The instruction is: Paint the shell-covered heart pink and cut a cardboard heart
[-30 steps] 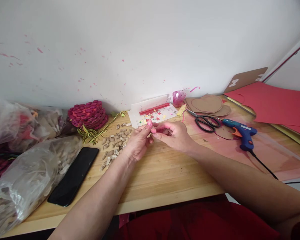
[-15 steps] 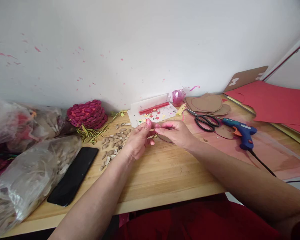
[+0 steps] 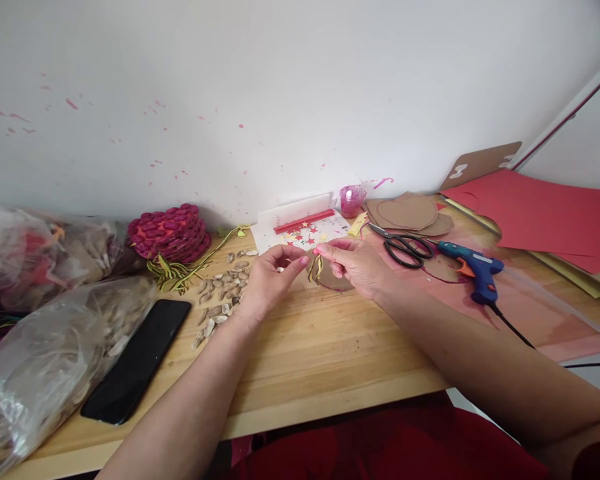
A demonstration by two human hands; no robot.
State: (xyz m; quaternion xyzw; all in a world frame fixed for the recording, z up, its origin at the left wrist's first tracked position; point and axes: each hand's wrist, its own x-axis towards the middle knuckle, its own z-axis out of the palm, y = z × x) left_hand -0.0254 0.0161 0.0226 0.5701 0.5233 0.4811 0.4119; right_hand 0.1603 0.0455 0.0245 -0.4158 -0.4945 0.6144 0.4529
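Observation:
Over the middle of the table, my right hand (image 3: pixel 360 265) pinches a yellow-and-black cord (image 3: pixel 317 268) whose strands hang down from the fingertips. Just to its left is my left hand (image 3: pixel 275 277), thumb and index finger brought together near the cord. Whatever lies between those left fingers is too small to make out. Under the hands a brown cardboard piece (image 3: pixel 336 283) is partly hidden. Several peanut shells (image 3: pixel 225 287) are spread beside my left wrist. Behind the hands, red and gold stars (image 3: pixel 305 233) lie on white paper (image 3: pixel 266 232).
On the right are black-handled scissors (image 3: pixel 409 252), a blue glue gun (image 3: pixel 480 270), cardboard hearts (image 3: pixel 405 213) and red sheets (image 3: pixel 560 213). A pink cup (image 3: pixel 353 200) stands by the wall. Left are a phone (image 3: pixel 137 360), a shell-filled plastic bag (image 3: pixel 65 353) and stacked magenta pieces (image 3: pixel 170 233).
My hands have parted slightly, and the cord now hangs in view from my right fingertips. My left hand has turned, its thumb lowered. The whole view has shifted a little.

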